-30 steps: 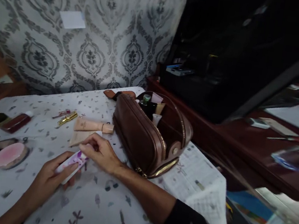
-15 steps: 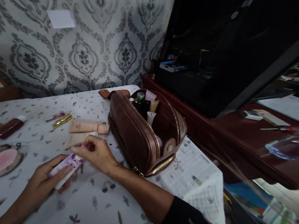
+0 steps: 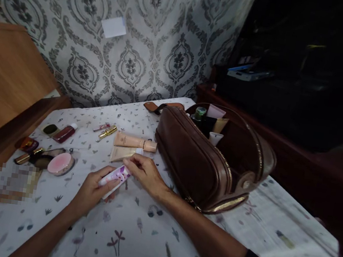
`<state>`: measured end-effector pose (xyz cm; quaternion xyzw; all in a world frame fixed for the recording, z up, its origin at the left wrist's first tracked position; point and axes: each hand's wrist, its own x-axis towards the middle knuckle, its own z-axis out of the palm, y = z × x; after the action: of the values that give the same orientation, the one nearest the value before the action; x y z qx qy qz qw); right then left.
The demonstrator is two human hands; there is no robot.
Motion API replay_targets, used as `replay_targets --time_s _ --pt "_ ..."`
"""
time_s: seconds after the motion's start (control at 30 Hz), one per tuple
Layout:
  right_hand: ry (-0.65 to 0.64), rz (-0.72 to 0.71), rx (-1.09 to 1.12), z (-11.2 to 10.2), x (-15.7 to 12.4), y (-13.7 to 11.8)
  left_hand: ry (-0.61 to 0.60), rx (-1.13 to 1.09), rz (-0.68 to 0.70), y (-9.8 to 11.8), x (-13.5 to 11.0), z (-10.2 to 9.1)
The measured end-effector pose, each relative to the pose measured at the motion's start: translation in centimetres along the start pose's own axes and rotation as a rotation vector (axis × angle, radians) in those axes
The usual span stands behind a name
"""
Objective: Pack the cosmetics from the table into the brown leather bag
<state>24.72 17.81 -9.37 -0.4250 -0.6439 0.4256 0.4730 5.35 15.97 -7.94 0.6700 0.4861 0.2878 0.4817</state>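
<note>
My left hand (image 3: 94, 192) is wrapped round a small white tube with a purple pattern (image 3: 116, 178), held tilted just above the cloth. At the tube's upper end, the thumb and fingers of my right hand (image 3: 147, 175) are closed together; the fingers partly hide that end. Behind my right hand lie a peach tube (image 3: 131, 141) and a cream-coloured tube (image 3: 121, 153), side by side. A brown makeup bag (image 3: 190, 161) stands to the right, its top unzipped. Inside it I see a green-topped bottle (image 3: 199, 113), a pink tube (image 3: 216, 111), a tan tube (image 3: 221, 125) and a white tube (image 3: 215, 138).
A gold lipstick (image 3: 107, 132) lies beyond the tubes. On the left are a pink round compact (image 3: 60, 164), a dark red bottle (image 3: 65, 132) and other cosmetics; one item is pixelated. A patterned cloth (image 3: 129, 246) covers the table. A dark screen (image 3: 299, 78) stands behind the bag.
My view has turned left, so everything sits further right and more cosmetics show. Both hands stay at the white and purple tube, in much the same pose.
</note>
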Motion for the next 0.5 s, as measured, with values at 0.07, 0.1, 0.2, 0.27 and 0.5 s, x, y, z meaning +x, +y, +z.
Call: replay_targets --time_s 0.07,0.1,0.2,0.27,0.5 --pt "0.021 0.027 -0.058 0.0 0.1 0.3 0.007 0.085 0.017 -0.1 -0.1 0.1" --pt "0.032 0.043 -0.084 0.0 0.1 0.4 0.017 0.140 0.039 -0.2 -0.1 0.1" --pt "0.055 0.079 -0.146 -0.1 0.2 0.6 0.056 0.323 0.170 -0.5 -0.3 0.2" --pt "0.057 0.090 -0.162 -0.1 0.3 0.5 0.087 0.422 0.283 -0.6 -0.4 0.1" --pt "0.038 -0.002 -0.057 -0.2 -0.1 -0.5 0.059 0.347 0.235 -0.3 -0.2 -0.1"
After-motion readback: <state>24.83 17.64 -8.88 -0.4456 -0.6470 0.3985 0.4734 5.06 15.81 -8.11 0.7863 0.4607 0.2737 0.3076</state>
